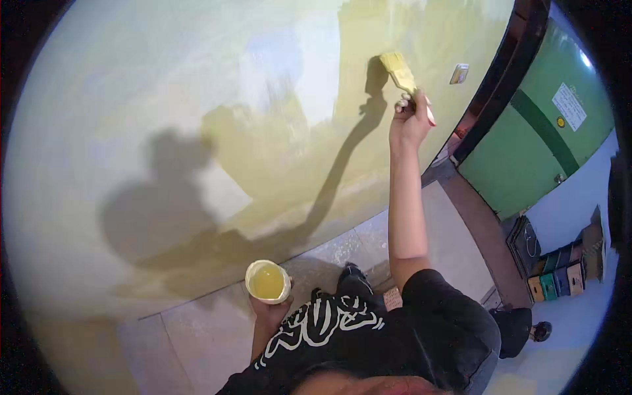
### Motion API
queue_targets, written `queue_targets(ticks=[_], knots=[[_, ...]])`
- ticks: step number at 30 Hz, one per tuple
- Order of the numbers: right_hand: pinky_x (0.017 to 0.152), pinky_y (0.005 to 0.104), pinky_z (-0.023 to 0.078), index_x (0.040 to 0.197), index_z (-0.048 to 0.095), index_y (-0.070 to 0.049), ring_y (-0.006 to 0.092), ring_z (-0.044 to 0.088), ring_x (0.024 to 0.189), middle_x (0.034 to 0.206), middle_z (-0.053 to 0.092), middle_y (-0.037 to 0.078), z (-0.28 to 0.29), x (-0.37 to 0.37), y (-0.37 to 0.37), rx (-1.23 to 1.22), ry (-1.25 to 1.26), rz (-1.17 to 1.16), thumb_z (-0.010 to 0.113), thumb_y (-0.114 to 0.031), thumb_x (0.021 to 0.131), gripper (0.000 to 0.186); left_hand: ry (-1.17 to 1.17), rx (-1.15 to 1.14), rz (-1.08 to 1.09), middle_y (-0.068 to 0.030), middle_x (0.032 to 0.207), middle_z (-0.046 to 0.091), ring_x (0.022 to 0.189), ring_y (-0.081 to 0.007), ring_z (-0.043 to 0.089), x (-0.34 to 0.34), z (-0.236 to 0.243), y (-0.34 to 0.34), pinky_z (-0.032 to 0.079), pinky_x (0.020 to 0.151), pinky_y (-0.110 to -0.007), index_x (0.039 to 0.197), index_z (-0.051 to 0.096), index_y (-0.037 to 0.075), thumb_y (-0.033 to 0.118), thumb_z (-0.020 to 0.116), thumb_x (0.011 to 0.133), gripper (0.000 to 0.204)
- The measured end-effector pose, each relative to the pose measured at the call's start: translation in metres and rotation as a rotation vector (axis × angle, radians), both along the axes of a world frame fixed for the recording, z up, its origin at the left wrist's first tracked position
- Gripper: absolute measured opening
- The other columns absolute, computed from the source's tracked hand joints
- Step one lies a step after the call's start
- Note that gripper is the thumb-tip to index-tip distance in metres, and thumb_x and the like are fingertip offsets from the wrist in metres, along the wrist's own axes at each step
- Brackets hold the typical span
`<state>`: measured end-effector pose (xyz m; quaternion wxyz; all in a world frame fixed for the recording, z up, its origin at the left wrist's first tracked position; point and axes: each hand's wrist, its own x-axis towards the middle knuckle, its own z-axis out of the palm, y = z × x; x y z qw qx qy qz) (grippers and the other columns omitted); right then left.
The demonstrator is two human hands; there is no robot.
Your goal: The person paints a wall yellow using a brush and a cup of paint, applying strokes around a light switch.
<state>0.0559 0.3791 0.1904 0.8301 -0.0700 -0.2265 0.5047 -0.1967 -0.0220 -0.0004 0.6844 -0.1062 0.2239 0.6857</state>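
My right hand (411, 115) is closed on a paintbrush (401, 72), raised toward the pale wall (276, 105) with yellow paint on its bristles. The bristles are very close to a patchy yellow-painted area, and I cannot tell whether they touch. The brush and arm cast a shadow just to their left. Low in the view, my left hand (273, 307) grips a white cup (268, 280) holding yellow paint, its fingers partly hidden by the cup.
A switch plate (459, 74) is right of the brush. Beyond a dark opening is a green door (500, 145). Stacked boxes (555, 282) and a person in dark clothing (513, 329) are at right. A tiled floor (178, 349) runs along the wall's foot.
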Motion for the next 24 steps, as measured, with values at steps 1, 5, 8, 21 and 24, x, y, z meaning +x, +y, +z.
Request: queue_targets(ticks=[1,5,8,21,24], knots=[[0.056,0.0268,0.046,0.096,0.058,-0.006,0.0137,0.060,0.069,0.081,0.062,0.005,0.003,-0.003,0.003,-0.007,-0.021,-0.007,0.059,-0.009,0.095,0.004,0.001,0.014,-0.010,-0.0092,0.107,0.065,0.091,-0.0368,0.063,0.000,-0.007,-0.001,0.047,0.047,-0.039,0.117,0.059,0.017,0.058,0.046,0.087,0.052],[0.058,0.0274,0.048,0.095,0.058,-0.006,0.0129,0.061,0.073,0.084,0.062,0.004,-0.038,-0.031,-0.004,-0.086,-0.020,-0.005,0.061,-0.003,0.091,0.006,-0.055,0.042,0.030,-0.0141,0.113,0.062,0.101,-0.0394,0.059,-0.004,-0.032,-0.008,0.050,0.050,-0.040,0.123,0.055,0.014,0.060,0.052,0.085,0.060],[0.055,0.0275,0.046,0.091,0.056,-0.005,0.0126,0.058,0.067,0.079,0.059,0.004,-0.082,-0.031,-0.013,-0.210,-0.152,-0.099,0.064,-0.005,0.089,0.008,0.494,0.133,-0.035,-0.0136,0.112,0.063,0.100,-0.0374,0.059,0.009,-0.039,0.000,0.049,0.051,-0.038,0.121,0.056,0.015,0.061,0.051,0.086,0.058],[0.060,0.0303,0.053,0.091,0.052,-0.004,0.0167,0.063,0.073,0.087,0.063,0.008,0.023,-0.020,-0.051,0.219,-0.038,-0.132,0.063,-0.002,0.090,0.011,1.509,0.044,-0.115,-0.0127,0.113,0.063,0.091,-0.0317,0.062,0.005,-0.036,-0.017,0.052,0.053,-0.037,0.120,0.056,0.014,0.061,0.053,0.086,0.058],[0.054,0.0312,0.053,0.088,0.051,-0.001,0.0183,0.064,0.066,0.080,0.062,0.012,0.093,-0.018,-0.036,0.365,-0.038,-0.193,0.063,-0.004,0.090,0.013,1.384,0.044,0.020,-0.0076,0.101,0.066,0.091,-0.0278,0.065,0.023,0.008,-0.015,0.055,0.069,-0.040,0.111,0.060,0.010,0.030,0.070,0.080,0.038]])
